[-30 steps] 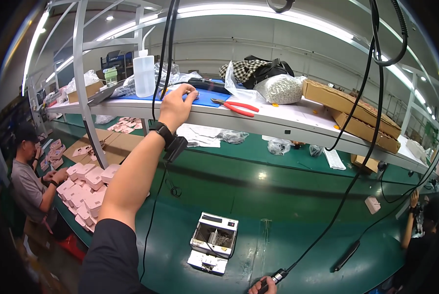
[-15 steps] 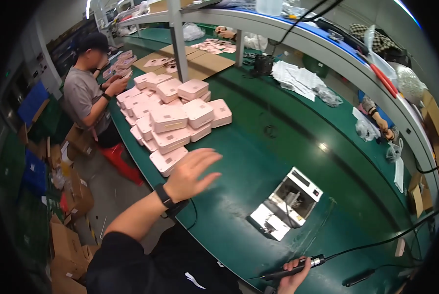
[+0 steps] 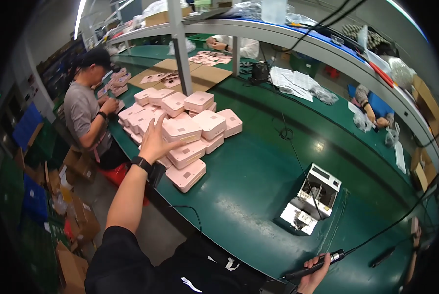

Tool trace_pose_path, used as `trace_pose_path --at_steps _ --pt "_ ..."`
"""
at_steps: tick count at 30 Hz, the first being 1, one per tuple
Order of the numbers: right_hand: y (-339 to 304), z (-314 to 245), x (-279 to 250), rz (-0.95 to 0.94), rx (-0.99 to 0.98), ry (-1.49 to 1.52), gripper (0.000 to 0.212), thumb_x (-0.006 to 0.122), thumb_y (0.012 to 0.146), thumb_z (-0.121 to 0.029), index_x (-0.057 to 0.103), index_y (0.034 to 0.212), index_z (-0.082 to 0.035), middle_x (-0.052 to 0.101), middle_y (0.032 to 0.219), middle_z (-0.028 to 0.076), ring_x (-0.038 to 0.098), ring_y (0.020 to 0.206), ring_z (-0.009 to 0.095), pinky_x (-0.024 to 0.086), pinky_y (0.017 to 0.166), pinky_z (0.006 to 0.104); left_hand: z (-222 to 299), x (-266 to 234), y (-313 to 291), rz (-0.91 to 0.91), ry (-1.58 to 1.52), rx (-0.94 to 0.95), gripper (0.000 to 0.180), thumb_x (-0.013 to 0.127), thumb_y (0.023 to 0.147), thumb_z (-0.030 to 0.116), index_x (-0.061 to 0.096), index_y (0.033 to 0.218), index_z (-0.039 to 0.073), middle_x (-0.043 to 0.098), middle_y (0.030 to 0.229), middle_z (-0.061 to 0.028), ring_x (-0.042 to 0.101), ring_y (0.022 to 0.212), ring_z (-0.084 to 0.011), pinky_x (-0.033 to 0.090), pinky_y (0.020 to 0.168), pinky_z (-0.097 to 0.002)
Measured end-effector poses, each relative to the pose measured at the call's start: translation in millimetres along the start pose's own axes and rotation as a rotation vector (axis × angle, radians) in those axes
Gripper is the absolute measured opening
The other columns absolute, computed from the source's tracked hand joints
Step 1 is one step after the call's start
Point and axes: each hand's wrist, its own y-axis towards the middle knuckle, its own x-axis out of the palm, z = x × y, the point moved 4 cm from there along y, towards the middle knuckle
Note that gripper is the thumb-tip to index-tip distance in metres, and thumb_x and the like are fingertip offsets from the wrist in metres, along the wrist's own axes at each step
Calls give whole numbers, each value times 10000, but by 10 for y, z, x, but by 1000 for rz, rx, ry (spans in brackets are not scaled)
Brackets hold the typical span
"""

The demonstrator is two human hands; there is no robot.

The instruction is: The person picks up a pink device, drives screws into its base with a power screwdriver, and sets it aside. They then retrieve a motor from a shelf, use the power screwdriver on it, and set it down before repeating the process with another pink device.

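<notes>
L hand w/ fingers spread, empty, at the heap of pink rounded plastic cases on the green bench. R hand clamped round black corded electric screwdriver, parked at bench edge, kept handy.

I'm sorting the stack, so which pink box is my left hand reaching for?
The left hand is nearest the top pink box at the pile's near-left side; the others lie lower or farther back.
</notes>
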Motion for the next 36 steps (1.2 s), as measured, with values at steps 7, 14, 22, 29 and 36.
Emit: trace_pose_path --at_steps 7,14,22,29,36 --pt "-412 -6 -428 49 -168 26 252 539 953 -384 516 876 -145 390 593 -31 344 469 93 327 470 259 282 121 123 -129 -180 226 596 841 593 331 687 1096 52 536 1230 -240 571 1078 -386 473 941 -432" --pt "-564 -377 -101 20 -354 16 267 506 965 -377 496 940 -112 422 620 0 406 479 121 371 481 292 1545 -3 -811 -516 -813 830 654 888 544 268 685 1149 125 523 1257 -213 567 1131 -349 478 946 -400" --pt "-756 -679 858 -251 -809 -97 285 466 973 -366 455 1008 -83 457 645 21 421 465 137 400 489 306 2606 931 -1851 -912 -1016 1173 739 883 593 287 596 1271 217 441 1321 -165 508 1163 -367 457 974 -442" --pt "-664 -748 1856 -562 -909 -264 305 469 954 -374 425 1033 -82 463 652 32 435 460 144 415 489 313 2491 1085 -1805 -949 -1032 1115 785 876 602 301 547 1314 266 430 1314 -144 498 1173 -361 464 962 -441" --pt "-206 -662 2155 -469 -883 -469 220 488 940 -271 467 987 -57 486 621 58 461 450 160 427 463 331 2450 1126 -1797 -899 -1083 1077 773 875 604 363 558 1299 247 445 1290 -154 522 1150 -368 476 938 -443"
